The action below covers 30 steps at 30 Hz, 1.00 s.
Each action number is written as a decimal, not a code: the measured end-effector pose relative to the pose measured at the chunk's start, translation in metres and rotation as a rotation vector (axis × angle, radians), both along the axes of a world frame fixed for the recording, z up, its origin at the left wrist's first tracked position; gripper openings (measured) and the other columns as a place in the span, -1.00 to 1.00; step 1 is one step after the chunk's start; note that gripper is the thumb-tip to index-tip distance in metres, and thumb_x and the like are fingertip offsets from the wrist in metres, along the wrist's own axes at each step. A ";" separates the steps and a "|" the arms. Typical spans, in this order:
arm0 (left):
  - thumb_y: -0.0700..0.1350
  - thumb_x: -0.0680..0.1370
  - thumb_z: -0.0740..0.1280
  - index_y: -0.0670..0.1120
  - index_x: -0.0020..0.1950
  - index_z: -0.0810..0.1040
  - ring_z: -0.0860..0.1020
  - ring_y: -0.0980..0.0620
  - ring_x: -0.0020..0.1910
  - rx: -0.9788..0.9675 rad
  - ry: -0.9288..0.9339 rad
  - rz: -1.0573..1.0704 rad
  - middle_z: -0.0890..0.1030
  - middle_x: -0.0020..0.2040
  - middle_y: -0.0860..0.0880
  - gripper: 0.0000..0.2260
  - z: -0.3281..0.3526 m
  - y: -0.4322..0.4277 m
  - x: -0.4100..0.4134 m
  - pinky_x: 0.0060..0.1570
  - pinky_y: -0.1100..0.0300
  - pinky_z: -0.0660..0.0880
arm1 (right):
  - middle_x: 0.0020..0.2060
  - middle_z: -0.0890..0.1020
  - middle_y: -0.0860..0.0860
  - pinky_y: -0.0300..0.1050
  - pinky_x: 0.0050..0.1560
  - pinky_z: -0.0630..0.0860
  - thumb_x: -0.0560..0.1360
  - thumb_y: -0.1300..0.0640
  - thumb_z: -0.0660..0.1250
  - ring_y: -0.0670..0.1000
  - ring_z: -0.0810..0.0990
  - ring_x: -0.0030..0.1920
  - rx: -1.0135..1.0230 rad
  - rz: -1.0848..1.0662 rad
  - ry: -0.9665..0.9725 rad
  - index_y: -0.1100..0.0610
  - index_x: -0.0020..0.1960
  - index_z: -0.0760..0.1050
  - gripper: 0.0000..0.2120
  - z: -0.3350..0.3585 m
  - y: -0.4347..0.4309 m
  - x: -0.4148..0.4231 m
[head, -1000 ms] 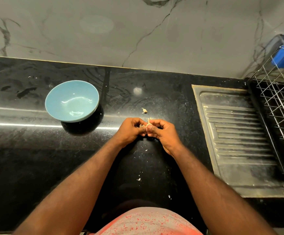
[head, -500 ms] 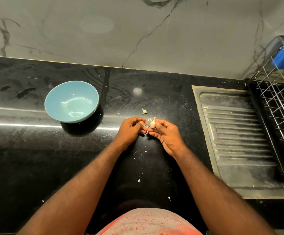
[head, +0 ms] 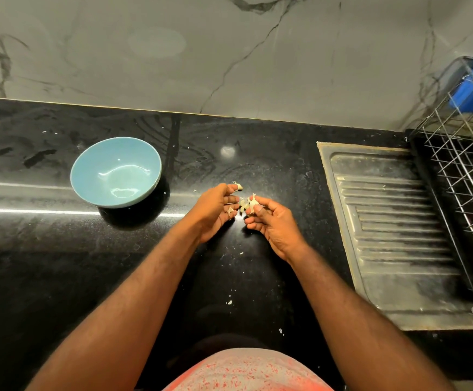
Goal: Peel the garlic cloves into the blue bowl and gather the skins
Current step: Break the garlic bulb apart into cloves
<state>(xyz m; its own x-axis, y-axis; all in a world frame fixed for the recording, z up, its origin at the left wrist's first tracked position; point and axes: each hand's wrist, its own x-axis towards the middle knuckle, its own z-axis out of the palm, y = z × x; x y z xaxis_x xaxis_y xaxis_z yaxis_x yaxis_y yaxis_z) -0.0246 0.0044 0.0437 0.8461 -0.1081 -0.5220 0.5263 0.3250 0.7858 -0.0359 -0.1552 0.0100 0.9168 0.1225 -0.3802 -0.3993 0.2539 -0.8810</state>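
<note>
We've got the garlic clove pinched in the right hand, thumb against fingertips, well right of the blue bowl and just above the counter. The left hand sits on the bowl side of it, fingers curled, with a skin scrap against them. We cannot tell whether the scrap is gripped or merely clinging. Open black counter runs from there to the bowl's rim. Farther right, the drainboard edge hems us in.
</note>
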 end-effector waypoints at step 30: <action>-0.27 0.52 0.41 -0.20 -0.05 0.69 0.69 -0.02 -0.16 0.146 -0.282 0.152 0.72 -0.15 -0.13 -0.93 -0.026 -0.008 -0.032 -0.10 0.20 0.62 | -0.23 0.68 0.14 -0.22 -0.27 0.58 0.54 0.26 0.40 -0.01 0.62 -0.28 -0.184 -0.003 -0.088 0.25 -0.06 0.63 -0.94 0.015 0.011 -0.004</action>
